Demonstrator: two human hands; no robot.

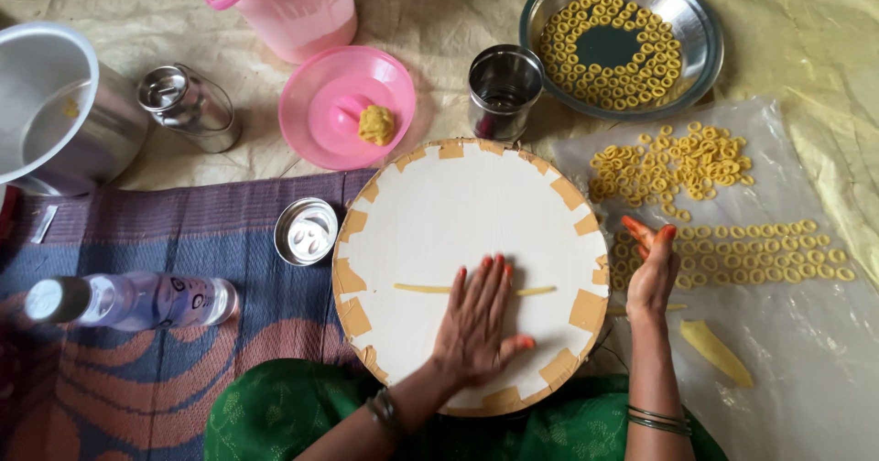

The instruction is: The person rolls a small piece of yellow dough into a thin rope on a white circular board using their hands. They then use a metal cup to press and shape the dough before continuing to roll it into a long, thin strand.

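While left hand (476, 324) presses flat, fingers spread, on dough strand (417, 288) (atop round board (458, 205)), right hand (652, 273) hovers open, empty, beside rings (732, 255).

A clear plastic bottle (128, 300) lies on the mat at left, its transparent label bearing dark print.

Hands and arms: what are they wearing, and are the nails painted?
Yes, the nails are painted orange-red on both the left hand and the right hand. The forearms are bare, with no sleeves showing. The left wrist has a dark metal bangle. The right forearm carries a few thin bangles, dark and greenish. No rings can be made out.
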